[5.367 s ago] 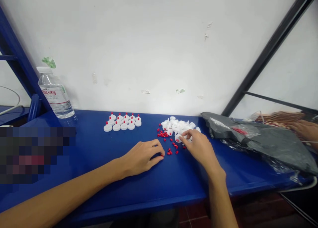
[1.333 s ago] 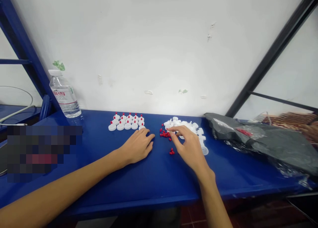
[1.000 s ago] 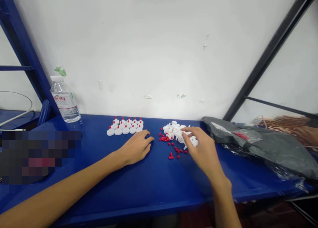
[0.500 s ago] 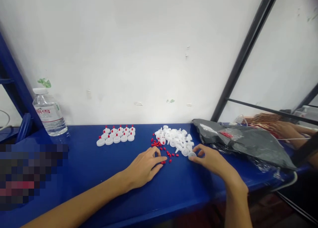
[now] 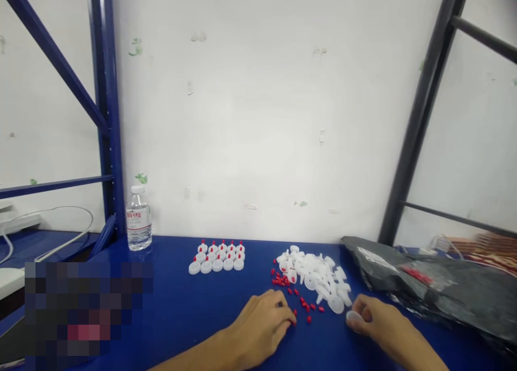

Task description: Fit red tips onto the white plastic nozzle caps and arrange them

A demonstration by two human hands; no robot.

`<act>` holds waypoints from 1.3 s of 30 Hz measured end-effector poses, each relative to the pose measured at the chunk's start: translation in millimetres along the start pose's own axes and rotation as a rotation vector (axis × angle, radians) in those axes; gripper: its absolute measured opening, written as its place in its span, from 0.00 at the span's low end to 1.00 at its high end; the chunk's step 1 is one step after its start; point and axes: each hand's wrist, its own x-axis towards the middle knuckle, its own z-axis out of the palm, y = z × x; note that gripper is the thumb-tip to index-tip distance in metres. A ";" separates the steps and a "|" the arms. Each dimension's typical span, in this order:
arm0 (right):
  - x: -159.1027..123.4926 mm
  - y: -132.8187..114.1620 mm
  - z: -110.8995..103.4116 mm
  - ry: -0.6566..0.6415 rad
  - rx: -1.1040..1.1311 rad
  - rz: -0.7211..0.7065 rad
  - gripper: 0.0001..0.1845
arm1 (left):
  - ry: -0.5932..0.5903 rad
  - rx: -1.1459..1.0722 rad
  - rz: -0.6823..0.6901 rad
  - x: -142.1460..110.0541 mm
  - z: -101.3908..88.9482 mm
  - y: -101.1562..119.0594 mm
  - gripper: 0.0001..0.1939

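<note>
My left hand (image 5: 264, 325) is low over the blue table, thumb and fingertips pinched around a small red cap (image 5: 294, 319). More loose red caps (image 5: 309, 307) lie scattered just beyond and to the right of it. To the right, my right hand (image 5: 382, 320) grips a round white nozzle cap (image 5: 354, 317) by its rim, its wide face partly toward me; the fingers hide its spout. Between and beyond the hands is a heap of white nozzle caps (image 5: 319, 271), lying at all angles. At the left, white nozzle caps with red tips (image 5: 217, 264) stand upright in rows.
A water bottle (image 5: 139, 220) stands at the back left by a blue rack post (image 5: 109, 118). Dark plastic bags (image 5: 456, 290) lie on the right, near a black post (image 5: 420, 118). A white wall (image 5: 258, 118) rises behind the blue table (image 5: 181, 312).
The view has tilted up and turned left. My left thumb and fingers have closed on a red cap. My right hand still holds the white nozzle cap, now turned somewhat in its fingers.
</note>
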 end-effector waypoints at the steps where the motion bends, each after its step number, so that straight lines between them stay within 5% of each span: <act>1: 0.5 1.1 -1.3 0.011 0.010 -0.008 0.07 | 0.002 0.001 -0.001 -0.2 0.6 -0.5 0.11; 7: -11.5 -27.3 -10.9 0.108 0.206 -0.170 0.17 | -0.021 0.023 -0.019 -0.5 -0.7 0.2 0.11; 15: -12.6 -85.4 8.0 -0.056 0.615 -0.299 0.22 | -0.015 0.071 -0.049 -2.2 -4.0 3.7 0.15; 24: -3.4 -97.5 33.0 0.055 0.608 -0.361 0.22 | -0.030 0.039 -0.056 -7.1 -9.5 -11.1 0.14; 39: -10.5 -119.5 43.1 -0.129 0.705 -0.378 0.24 | 0.226 -0.540 -0.397 0.6 -16.9 -22.3 0.11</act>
